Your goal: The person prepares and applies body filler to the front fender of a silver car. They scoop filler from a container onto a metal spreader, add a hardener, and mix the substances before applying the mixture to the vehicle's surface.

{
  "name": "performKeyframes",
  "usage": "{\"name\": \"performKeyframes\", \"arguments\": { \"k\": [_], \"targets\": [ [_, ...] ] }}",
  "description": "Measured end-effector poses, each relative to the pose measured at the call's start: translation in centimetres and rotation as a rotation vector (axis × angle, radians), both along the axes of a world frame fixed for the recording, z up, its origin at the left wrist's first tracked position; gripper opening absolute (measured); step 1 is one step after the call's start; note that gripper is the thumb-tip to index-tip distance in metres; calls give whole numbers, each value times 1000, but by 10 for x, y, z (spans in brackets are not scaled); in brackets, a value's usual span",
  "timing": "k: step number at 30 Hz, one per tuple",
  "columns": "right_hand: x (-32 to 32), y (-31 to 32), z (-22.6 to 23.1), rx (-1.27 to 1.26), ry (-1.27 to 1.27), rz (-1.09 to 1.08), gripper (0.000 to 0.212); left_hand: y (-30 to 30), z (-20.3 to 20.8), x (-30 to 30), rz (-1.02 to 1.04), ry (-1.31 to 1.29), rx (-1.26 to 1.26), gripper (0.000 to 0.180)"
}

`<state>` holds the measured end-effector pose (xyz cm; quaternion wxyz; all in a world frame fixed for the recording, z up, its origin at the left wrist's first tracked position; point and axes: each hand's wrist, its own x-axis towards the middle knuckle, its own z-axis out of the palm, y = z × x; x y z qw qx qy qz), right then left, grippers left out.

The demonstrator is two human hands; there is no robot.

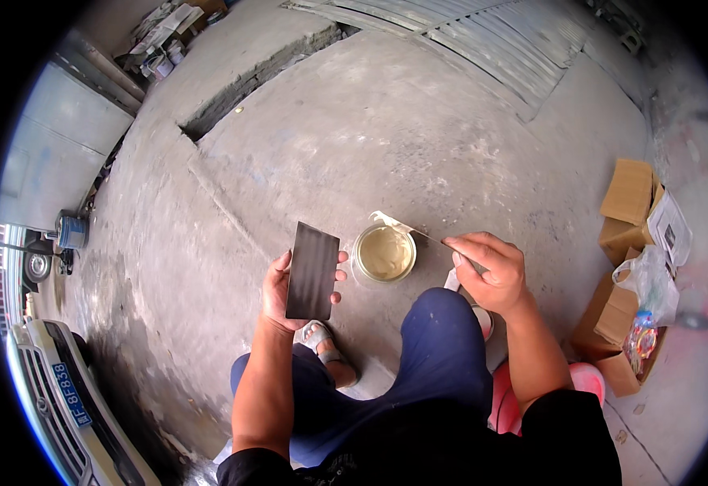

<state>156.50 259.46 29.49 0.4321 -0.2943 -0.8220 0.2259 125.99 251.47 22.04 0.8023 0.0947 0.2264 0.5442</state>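
My left hand (277, 293) is closed around a dark, flat rectangular plate (313, 272), its face turned up and its surface faintly streaked. Fingertips show along the plate's right edge. To the right of it, an open round can (385, 253) of smooth cream-coloured putty stands on the floor. My right hand (490, 270) pinches the handle of a thin putty knife (423, 234). The knife's blade reaches over the can's far rim, with a lump of cream putty (383, 217) on its tip. Whether the blade touches the rim, I cannot tell.
Cardboard boxes (625, 202) and a clear plastic bag (649, 279) sit at the right. A car front (66, 397) stands at the lower left. A trench (248, 85) cuts the concrete at the far left, with metal grating (499, 49) beyond. Beside my right leg is another container (483, 320).
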Motion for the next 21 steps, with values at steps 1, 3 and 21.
{"name": "performKeyframes", "arguments": {
  "k": [1,3,21],
  "targets": [
    [-1,0,2,-3,8,-6,32,0,1,0,9,-35,30,73],
    [0,-1,3,3,7,-2,31,-1,6,3,52,-70,29,67],
    [-7,-2,-6,-53,8,-32,28,-11,-6,-9,418,399,-146,34]
  ]
}}
